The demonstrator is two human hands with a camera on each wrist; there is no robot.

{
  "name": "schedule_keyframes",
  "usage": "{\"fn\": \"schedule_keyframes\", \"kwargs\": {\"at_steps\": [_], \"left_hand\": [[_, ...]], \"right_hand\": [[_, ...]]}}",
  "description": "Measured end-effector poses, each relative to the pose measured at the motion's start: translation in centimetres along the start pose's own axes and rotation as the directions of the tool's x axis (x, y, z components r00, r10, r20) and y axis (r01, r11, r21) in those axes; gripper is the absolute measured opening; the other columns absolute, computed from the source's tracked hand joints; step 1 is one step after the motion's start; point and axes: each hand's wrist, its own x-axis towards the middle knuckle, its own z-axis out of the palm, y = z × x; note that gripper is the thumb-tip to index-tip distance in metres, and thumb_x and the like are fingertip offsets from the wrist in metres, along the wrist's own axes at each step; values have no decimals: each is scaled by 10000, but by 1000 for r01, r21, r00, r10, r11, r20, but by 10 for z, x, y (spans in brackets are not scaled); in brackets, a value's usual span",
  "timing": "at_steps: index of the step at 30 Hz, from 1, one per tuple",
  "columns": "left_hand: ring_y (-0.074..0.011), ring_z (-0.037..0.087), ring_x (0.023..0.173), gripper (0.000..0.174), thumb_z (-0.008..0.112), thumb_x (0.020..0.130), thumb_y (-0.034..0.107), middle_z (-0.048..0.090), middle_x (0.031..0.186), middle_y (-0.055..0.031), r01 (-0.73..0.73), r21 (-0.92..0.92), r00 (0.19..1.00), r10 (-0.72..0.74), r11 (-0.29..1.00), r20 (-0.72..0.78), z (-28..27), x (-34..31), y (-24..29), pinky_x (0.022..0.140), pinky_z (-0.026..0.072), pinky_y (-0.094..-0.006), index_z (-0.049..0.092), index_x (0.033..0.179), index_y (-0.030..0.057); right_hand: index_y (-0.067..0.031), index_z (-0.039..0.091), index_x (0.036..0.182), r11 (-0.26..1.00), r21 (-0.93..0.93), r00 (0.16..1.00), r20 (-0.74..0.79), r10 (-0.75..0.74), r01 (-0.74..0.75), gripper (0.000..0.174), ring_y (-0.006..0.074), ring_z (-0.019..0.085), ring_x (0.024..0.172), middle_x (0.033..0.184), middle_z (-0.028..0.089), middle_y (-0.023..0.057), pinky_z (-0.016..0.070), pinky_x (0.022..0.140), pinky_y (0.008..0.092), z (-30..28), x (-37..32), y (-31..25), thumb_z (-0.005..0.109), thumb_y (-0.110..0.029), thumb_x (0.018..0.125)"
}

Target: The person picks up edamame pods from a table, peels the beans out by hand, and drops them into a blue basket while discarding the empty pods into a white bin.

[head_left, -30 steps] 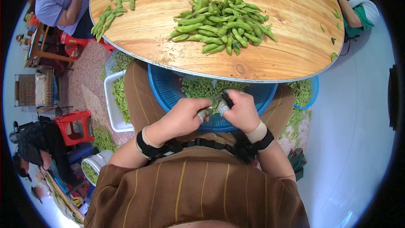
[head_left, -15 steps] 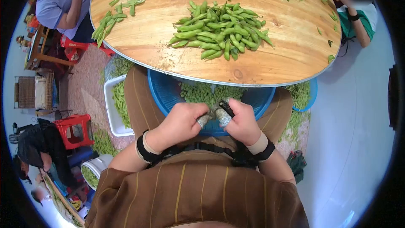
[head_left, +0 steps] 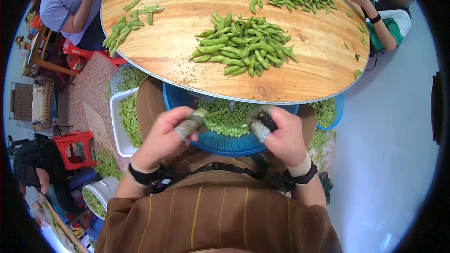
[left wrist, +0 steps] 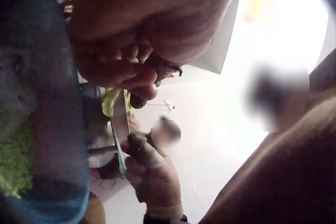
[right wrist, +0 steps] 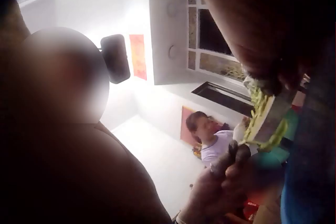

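Wrapped in a grey covering at the thumb, the left hand (head_left: 166,136) pinches a green pod (head_left: 201,112) over the left part of a blue basin (head_left: 225,144). The pod (right wrist: 275,137) also shows in the right wrist view, beyond the left hand's (right wrist: 212,187) fingertips. The right hand (head_left: 287,138), its thumb wrapped too, is curled round a small dark object (head_left: 269,122) at the basin's right; what it is I cannot tell. Shelled green beans (head_left: 227,122) lie in the basin between the hands, which are apart.
A round wooden table (head_left: 154,56) overhangs the basin, bearing a pod pile (head_left: 243,44) and more pods behind. A white tray (head_left: 116,126) and white bucket (head_left: 107,188) stand at left, near a red stool (head_left: 77,147). Other people sit at both sides.
The hands have moved apart, the left one leftward and the right one rightward. A green pod now shows in the left fingers, and more beans are visible between the hands.
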Motion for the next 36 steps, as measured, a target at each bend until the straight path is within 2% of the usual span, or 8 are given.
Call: {"fn": "schedule_keyframes", "kwargs": {"at_steps": [5,11,17,21,26,28,31,36], "left_hand": [[-43,516,602,120,559,903,120,610,741,14,17,291,837,146,957,-527,-60,-37,-5,533,395,-194,619,907,16],[-75,494,614,86,604,842,64,574,681,-22,127,636,666,410,761,-623,-91,-60,-27,546,399,-235,611,868,-18],[-232,624,664,119,642,804,60,628,754,-128,-144,776,756,574,614,-314,-11,-7,10,623,491,-324,616,905,3],[-291,633,746,193,661,768,39,637,847,-155,-404,864,654,755,301,43,24,30,20,672,508,-333,631,957,14],[-326,611,763,337,646,692,-19,606,849,-156,-447,859,658,742,250,126,44,54,36,664,495,-382,608,1025,20],[-329,603,780,348,641,683,-24,598,871,-160,-444,877,559,822,182,112,46,66,45,670,492,-390,601,1026,18],[-342,583,815,339,625,668,-30,576,895,-164,-390,911,451,890,135,62,54,80,58,687,482,-416,588,1003,10],[-356,585,785,281,604,681,-20,586,844,-164,-274,946,636,770,171,46,52,102,56,667,483,-418,601,958,26]], "right_hand": [[-20,590,907,902,-404,918,-281,-280,151,208,362,568,734,820,572,154,465,629,421,-3,43,-9,615,-16,700],[-20,593,938,938,-342,891,-409,-198,51,198,360,587,755,840,597,177,486,639,372,-4,58,-1,602,-19,740],[11,584,1074,923,376,912,-344,223,-84,234,89,566,794,929,635,21,464,721,230,-41,19,8,591,-11,841],[5,581,1084,990,106,854,-502,137,-97,227,70,551,773,929,625,18,451,681,215,-79,-34,45,582,-83,874],[-5,573,1008,849,88,728,-474,495,-521,170,216,594,700,874,640,82,472,581,376,-122,-104,97,548,-73,853],[-8,557,960,245,-727,762,-568,311,-642,177,375,600,713,833,626,191,470,613,449,-121,-133,128,520,-19,788],[-21,556,943,487,-511,699,-604,382,-708,217,442,567,780,811,587,252,460,652,470,-115,-128,108,501,4,734],[-30,566,960,711,-505,798,-587,134,-490,225,414,578,749,805,598,231,464,655,446,-91,-85,68,525,-7,740]]}}
